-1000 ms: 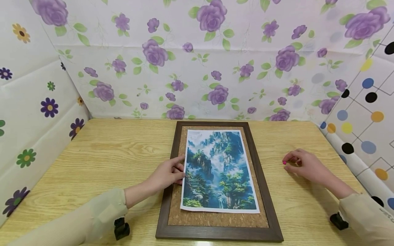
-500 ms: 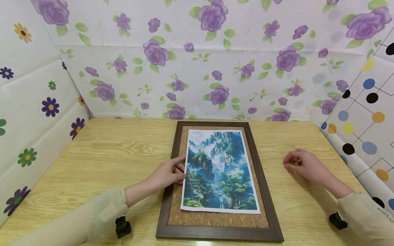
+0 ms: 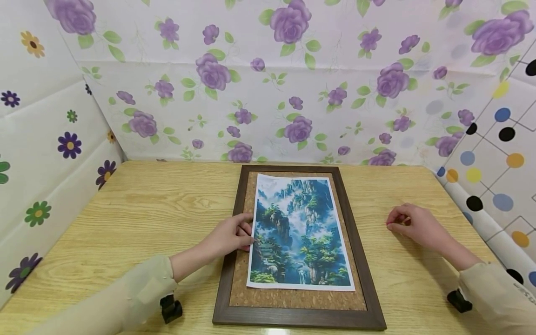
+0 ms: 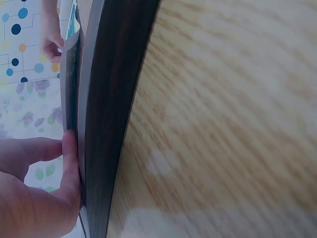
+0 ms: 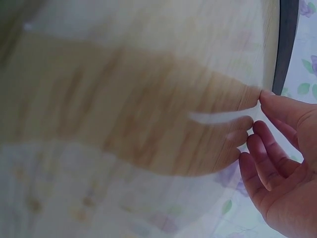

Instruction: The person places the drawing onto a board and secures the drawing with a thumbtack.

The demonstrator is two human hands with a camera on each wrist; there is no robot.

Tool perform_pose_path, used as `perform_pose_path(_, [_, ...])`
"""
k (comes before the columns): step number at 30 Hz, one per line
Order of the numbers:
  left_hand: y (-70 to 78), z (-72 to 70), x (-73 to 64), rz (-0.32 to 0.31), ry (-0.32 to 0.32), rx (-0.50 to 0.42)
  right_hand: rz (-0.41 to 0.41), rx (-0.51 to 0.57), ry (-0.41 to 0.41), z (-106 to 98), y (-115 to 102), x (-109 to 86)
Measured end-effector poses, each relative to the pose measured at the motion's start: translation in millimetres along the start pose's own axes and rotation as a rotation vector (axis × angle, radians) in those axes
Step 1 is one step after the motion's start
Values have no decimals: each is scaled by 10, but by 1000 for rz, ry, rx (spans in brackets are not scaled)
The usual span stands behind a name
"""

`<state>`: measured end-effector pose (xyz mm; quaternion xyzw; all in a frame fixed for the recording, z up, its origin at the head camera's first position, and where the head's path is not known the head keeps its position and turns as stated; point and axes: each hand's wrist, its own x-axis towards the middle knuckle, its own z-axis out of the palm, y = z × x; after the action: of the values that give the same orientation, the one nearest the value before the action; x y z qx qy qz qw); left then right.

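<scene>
A sheet of paper printed with a blue-green mountain landscape (image 3: 299,232) lies over a cork board (image 3: 293,298) in a dark brown wooden frame (image 3: 299,318). My left hand (image 3: 228,237) pinches the sheet's left edge between thumb and forefinger; the left wrist view shows that edge raised above the board, the fingertips (image 4: 69,144) right at it. Over at the right, my right hand (image 3: 414,225) is low at the table, its fingertips pinching a small bright-pink thing (image 3: 388,224) the size of a pushpin head. In the right wrist view the fingers cover it.
The wood-grain table (image 3: 167,200) extends to both sides of the frame. A flowered sheet (image 3: 268,93) stands along the back edge, with patterned sheets at left (image 3: 42,153) and right (image 3: 502,181). Black wrist mounts (image 3: 170,308) sit under the sleeves.
The sheet's upper left corner has lifted slightly and the sheet has shifted a touch. The pink thing has become more covered by the right fingertips; both hands otherwise stay nearly in place.
</scene>
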<state>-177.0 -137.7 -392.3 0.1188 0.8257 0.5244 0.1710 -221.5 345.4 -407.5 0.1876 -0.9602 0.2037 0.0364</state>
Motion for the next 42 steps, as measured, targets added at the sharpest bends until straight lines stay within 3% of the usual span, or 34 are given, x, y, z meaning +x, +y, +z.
perform_pose_path(16, [2, 6, 10, -14, 6, 32, 20, 62, -28, -45, -23, 82])
perform_pose_path(28, [21, -13, -12, 5, -27, 20, -67, 21, -47, -109, -331, 479])
perform_pose_path(42, [21, -6, -20, 2, -22, 20, -195, 63, -87, -4, -812, 1045])
